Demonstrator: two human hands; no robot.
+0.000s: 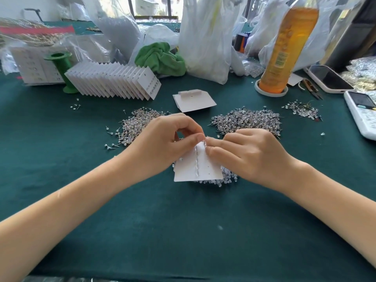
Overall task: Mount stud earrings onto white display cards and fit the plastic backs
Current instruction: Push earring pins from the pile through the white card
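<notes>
My left hand (162,143) pinches the top edge of a white display card (189,169) held over the green table. A row of studs runs down the card's middle. My right hand (244,151) pinches something tiny at the card's top right edge, too small to name. Clear plastic backs (227,178) lie heaped under and right of the card. Loose stud earrings form one pile (138,125) behind my left hand and another pile (250,121) behind my right hand.
A fanned row of filled cards (114,82) leans at the back left beside a green spool (61,66). A stack of blank cards (193,101) lies centre back. An orange bottle (284,49), plastic bags (205,37), a phone (329,78) and a remote (362,112) crowd the right.
</notes>
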